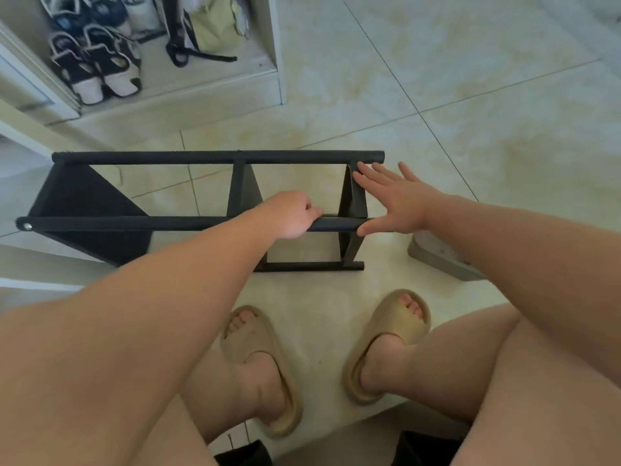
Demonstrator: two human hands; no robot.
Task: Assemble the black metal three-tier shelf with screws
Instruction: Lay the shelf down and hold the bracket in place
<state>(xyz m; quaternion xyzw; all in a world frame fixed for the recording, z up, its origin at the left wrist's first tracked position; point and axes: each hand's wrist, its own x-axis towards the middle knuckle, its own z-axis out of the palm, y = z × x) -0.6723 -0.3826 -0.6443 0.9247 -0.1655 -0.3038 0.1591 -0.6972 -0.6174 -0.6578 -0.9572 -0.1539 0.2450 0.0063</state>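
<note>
The black metal shelf [141, 224] lies on its side on the tiled floor in front of my feet, its long tubes running left to right and three flat tiers standing across them. A screw head [27, 226] shows at the left end of the near tube. My left hand [291, 215] grips the near upper tube close to the right-hand tier. My right hand [391, 196] is spread flat, fingers straight, against the right-hand tier panel [349, 200], with the thumb touching the near tube's end.
A white cabinet [235, 85] with shoes [97, 68] and a bag stands at the back left. A grey block [437, 253] lies on the floor right of the shelf. My feet in tan slippers [386, 344] are just behind the shelf. Open tile floor lies to the right.
</note>
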